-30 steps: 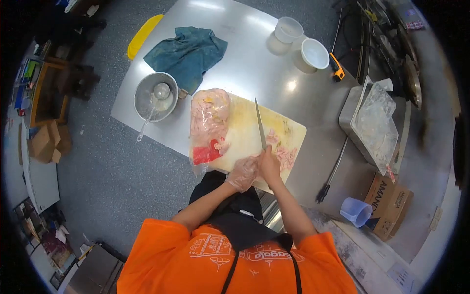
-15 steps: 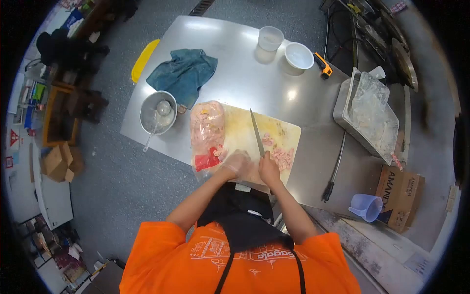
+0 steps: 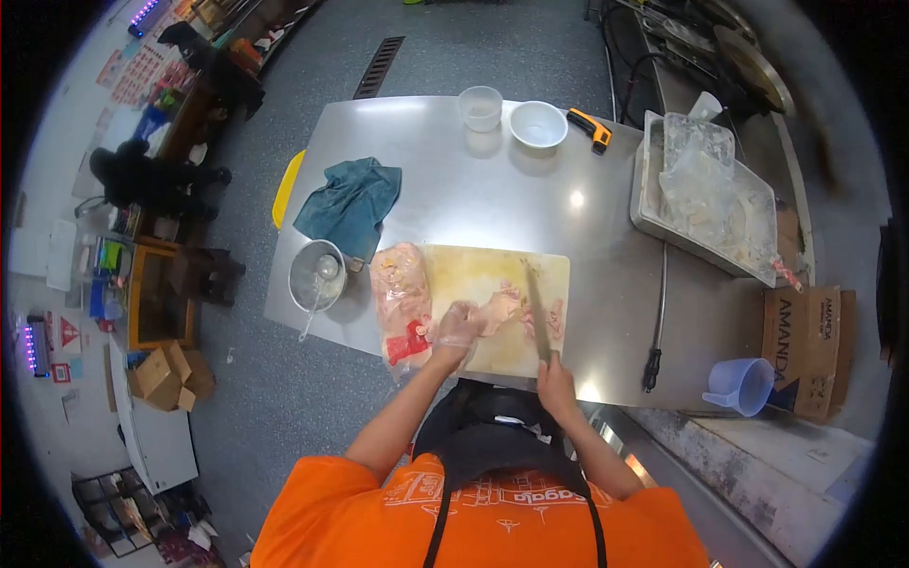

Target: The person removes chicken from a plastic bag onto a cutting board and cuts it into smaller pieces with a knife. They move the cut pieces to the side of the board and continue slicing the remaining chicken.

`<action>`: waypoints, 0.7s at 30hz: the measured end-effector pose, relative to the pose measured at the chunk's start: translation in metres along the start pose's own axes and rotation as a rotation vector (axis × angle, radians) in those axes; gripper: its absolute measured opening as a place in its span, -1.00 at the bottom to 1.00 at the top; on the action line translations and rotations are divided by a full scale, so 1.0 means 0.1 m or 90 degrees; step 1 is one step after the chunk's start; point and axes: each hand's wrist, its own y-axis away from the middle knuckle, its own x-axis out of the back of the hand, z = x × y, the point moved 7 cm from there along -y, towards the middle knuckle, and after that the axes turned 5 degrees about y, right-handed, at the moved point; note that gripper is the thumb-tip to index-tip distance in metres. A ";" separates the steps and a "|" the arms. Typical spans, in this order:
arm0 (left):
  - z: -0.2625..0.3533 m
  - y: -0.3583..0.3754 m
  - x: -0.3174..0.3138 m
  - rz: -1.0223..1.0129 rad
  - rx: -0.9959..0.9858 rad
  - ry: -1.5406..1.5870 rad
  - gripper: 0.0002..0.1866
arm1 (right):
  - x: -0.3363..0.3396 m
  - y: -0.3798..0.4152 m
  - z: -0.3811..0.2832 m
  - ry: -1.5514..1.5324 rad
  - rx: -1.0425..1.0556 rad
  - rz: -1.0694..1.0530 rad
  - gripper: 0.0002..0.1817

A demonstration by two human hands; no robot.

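My right hand point(image 3: 555, 381) is wrapped round the handle of a long kitchen knife point(image 3: 537, 305), its blade pointing away from me over the right part of the yellowed cutting board point(image 3: 464, 265). A clear plastic glove covers my left hand point(image 3: 458, 326), whose closed fingers hold the left edge of a pale pink piece of raw meat point(image 3: 500, 309) on the board. Small cut meat pieces point(image 3: 556, 322) lie to the right of the blade. Along the board's left edge rests a clear bag of raw meat point(image 3: 401, 284) with a red label, next to my left hand.
A metal pot point(image 3: 317, 276) with a ladle and a teal cloth point(image 3: 350, 201) sit left. Two bowls point(image 3: 538, 125) and an orange-black thermometer gun point(image 3: 592, 131) stand at the back. Right are a metal tray point(image 3: 701, 227), a thin rod point(image 3: 657, 317) and a plastic jug point(image 3: 739, 386).
The view has shifted. A larger meat piece now lies stretched between my left hand and the knife. My left hand has come forward, and the knife has moved rightward beside the cut pieces.
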 end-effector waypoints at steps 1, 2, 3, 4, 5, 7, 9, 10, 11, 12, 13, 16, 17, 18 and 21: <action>-0.11 0.00 0.01 0.052 -0.047 -0.214 -0.68 | -0.07 -0.07 -0.16 0.018 0.043 -0.038 -0.69; -0.20 0.07 -0.03 0.047 -0.050 -0.213 -0.68 | -0.17 -0.09 -0.31 0.038 0.086 -0.077 -0.67; -0.29 0.14 0.01 0.104 -0.033 -0.270 -0.65 | -0.27 -0.13 -0.38 0.039 0.084 -0.073 -0.67; -0.34 0.19 0.05 0.162 -0.014 -0.326 -0.62 | -0.46 -0.17 -0.48 0.065 0.136 -0.098 -0.68; -0.30 0.27 0.06 0.169 -0.002 -0.312 -0.70 | -0.57 -0.18 -0.53 0.092 0.189 -0.129 -0.68; -0.37 0.33 0.16 0.163 -0.066 -0.345 -0.70 | -0.61 -0.25 -0.46 0.112 0.157 -0.123 -0.68; -0.43 0.32 0.29 0.164 -0.133 -0.375 -0.70 | -0.57 -0.35 -0.42 0.135 0.132 -0.116 -0.69; -0.46 0.28 0.31 0.143 -0.118 -0.391 -0.71 | -0.47 -0.39 -0.33 0.133 0.093 -0.071 -0.69; -0.49 0.24 0.32 0.121 -0.103 -0.404 -0.71 | -0.36 -0.41 -0.25 0.134 0.055 -0.023 -0.70; -0.50 0.22 0.36 0.124 -0.096 -0.393 -0.71 | -0.32 -0.42 -0.21 0.146 0.058 -0.028 -0.70; -0.40 0.22 0.41 0.158 -0.144 -0.417 -0.73 | -0.28 -0.44 -0.17 0.164 0.060 -0.038 -0.69; -0.10 0.19 0.40 0.152 -0.249 -0.519 -0.73 | -0.27 -0.42 -0.26 0.184 0.052 -0.044 -0.70; -0.03 0.19 0.31 0.104 -0.313 -0.606 -0.73 | -0.27 -0.40 -0.32 0.176 0.040 -0.038 -0.70; -0.08 0.14 0.26 0.111 -0.308 -0.595 -0.73 | -0.29 -0.35 -0.40 0.189 0.045 -0.040 -0.70; -0.36 0.05 -0.19 -0.183 -0.341 -0.533 -0.65 | -0.48 -0.18 -0.75 0.218 0.112 -0.123 -0.71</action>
